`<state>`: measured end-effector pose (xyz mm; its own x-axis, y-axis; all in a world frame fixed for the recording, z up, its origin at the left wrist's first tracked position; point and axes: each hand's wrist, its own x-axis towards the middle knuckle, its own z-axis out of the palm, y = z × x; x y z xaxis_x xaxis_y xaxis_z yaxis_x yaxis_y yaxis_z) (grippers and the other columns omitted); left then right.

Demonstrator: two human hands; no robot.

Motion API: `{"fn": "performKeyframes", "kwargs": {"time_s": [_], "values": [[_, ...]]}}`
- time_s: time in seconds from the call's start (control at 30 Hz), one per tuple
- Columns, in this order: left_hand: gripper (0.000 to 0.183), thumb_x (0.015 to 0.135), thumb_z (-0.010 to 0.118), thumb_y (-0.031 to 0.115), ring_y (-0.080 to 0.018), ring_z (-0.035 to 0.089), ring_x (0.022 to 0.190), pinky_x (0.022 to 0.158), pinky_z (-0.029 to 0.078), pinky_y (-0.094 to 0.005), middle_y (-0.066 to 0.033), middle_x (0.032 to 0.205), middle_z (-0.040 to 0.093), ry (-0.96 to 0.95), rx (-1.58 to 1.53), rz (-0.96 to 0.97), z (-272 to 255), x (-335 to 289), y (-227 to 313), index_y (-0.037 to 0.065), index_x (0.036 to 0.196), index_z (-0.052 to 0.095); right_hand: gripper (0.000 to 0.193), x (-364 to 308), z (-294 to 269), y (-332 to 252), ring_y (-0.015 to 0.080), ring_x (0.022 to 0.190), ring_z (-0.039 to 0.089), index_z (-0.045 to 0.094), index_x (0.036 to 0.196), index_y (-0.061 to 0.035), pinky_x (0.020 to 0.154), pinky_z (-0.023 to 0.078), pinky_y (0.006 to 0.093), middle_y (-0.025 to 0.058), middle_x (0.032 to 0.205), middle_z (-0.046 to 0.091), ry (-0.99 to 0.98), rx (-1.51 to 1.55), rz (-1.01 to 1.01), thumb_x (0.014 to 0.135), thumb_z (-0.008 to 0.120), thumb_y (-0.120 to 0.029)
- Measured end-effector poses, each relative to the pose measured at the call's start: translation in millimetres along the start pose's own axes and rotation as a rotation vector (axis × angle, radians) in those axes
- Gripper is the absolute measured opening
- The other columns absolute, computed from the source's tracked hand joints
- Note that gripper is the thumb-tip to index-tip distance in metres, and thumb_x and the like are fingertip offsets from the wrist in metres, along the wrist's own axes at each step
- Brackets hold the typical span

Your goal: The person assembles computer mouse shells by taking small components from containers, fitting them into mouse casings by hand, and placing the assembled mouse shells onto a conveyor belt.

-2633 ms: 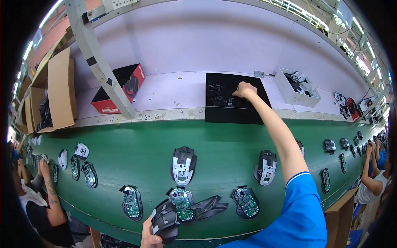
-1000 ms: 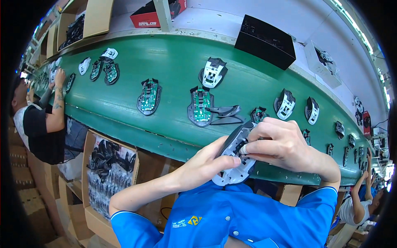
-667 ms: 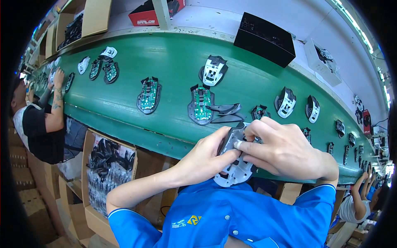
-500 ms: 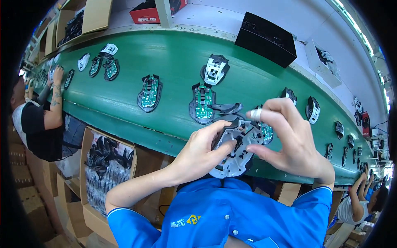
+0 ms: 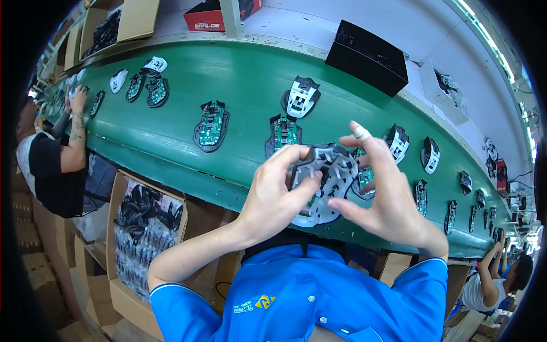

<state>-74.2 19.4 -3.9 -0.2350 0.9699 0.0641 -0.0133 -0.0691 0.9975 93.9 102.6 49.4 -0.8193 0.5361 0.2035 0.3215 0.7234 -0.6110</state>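
Observation:
My left hand (image 5: 279, 185) grips a computer mouse top shell (image 5: 320, 214) by its left edge, thumb inside. The shell's pale inner side with ribs and posts faces up. My right hand (image 5: 390, 194) is open at its right, fingers apart, a white wrap round one finger. Its thumb tip is close to the shell; whether it touches, I cannot tell. Beyond the shell lies a mouse base with a green circuit board (image 5: 285, 131), partly covered. Another circuit-board base (image 5: 364, 174) is half hidden behind my right hand. A white-and-black mouse shell (image 5: 301, 97) lies farther back.
A green conveyor belt (image 5: 245, 85) carries several more bases, such as a circuit-board base (image 5: 211, 126), and shells. Behind it stands a black box (image 5: 367, 57). An open carton (image 5: 117, 245) of bagged black parts sits lower left. Co-workers (image 5: 43, 171) sit at both ends.
Both hands and the shell have moved away from my body, over the belt's near edge. My right fingers have straightened and spread. A dark curved piece beyond the shell is no longer visible.

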Motion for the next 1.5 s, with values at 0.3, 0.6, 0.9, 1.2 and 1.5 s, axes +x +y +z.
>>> {"fn": "performKeyframes", "kwargs": {"time_s": [0.3, 0.6, 0.9, 1.2, 1.5], "values": [[0.018, 0.083, 0.058, 0.004, -0.0169, 0.052, 0.095, 0.080, 0.045, -0.0288, -0.0132, 0.113, 0.045, 0.062, 0.025, 0.175, 4, 0, 1, -0.001, 0.100, 0.056, 0.087, -8, 57, 14, 0.0278, 0.091, 0.061, 0.012, 0.142, 0.0025, 0.075, 0.050, 0.0356, 0.0217, 0.115, 0.051, 0.286, 0.232, -0.010, 0.072, 0.064, -0.001], [0.025, 0.080, 0.061, 0.005, -0.0217, 0.055, 0.093, 0.081, 0.045, -0.0325, -0.0137, 0.113, 0.049, 0.015, 0.033, 0.165, 3, -2, 0, -0.002, 0.103, 0.055, 0.085, -10, 54, 12, 0.0215, 0.091, 0.061, 0.019, 0.141, -0.0014, 0.073, 0.051, 0.0304, 0.0158, 0.106, 0.056, 0.332, 0.227, 0.027, 0.070, 0.067, 0.002], [0.048, 0.074, 0.064, 0.005, -0.0236, 0.062, 0.078, 0.060, 0.051, -0.0299, -0.0172, 0.091, 0.060, 0.025, 0.367, 0.350, 5, -15, 7, -0.006, 0.118, 0.049, 0.072, -11, 49, 7, 0.0186, 0.112, 0.050, 0.027, 0.136, -0.0007, 0.096, 0.044, 0.0328, 0.0116, 0.134, 0.038, 0.438, 0.536, 0.076, 0.072, 0.060, 0.007], [0.042, 0.076, 0.058, 0.000, -0.0295, 0.063, 0.070, 0.062, 0.050, -0.0365, -0.0196, 0.086, 0.060, 0.087, 0.337, 0.375, 9, -14, 7, -0.004, 0.116, 0.046, 0.059, -10, 55, 3, 0.0161, 0.095, 0.058, 0.038, 0.124, 0.0005, 0.081, 0.049, 0.0291, 0.0106, 0.108, 0.056, 0.431, 0.533, 0.153, 0.072, 0.066, 0.002], [0.040, 0.077, 0.057, 0.000, -0.0329, 0.064, 0.071, 0.060, 0.050, -0.0381, -0.0217, 0.085, 0.060, 0.054, 0.320, 0.393, 5, -17, 4, -0.003, 0.116, 0.044, 0.056, -14, 64, 2, 0.0139, 0.089, 0.058, 0.037, 0.121, 0.0006, 0.077, 0.048, 0.0276, 0.0081, 0.099, 0.057, 0.444, 0.578, 0.180, 0.074, 0.066, -0.002]]}}
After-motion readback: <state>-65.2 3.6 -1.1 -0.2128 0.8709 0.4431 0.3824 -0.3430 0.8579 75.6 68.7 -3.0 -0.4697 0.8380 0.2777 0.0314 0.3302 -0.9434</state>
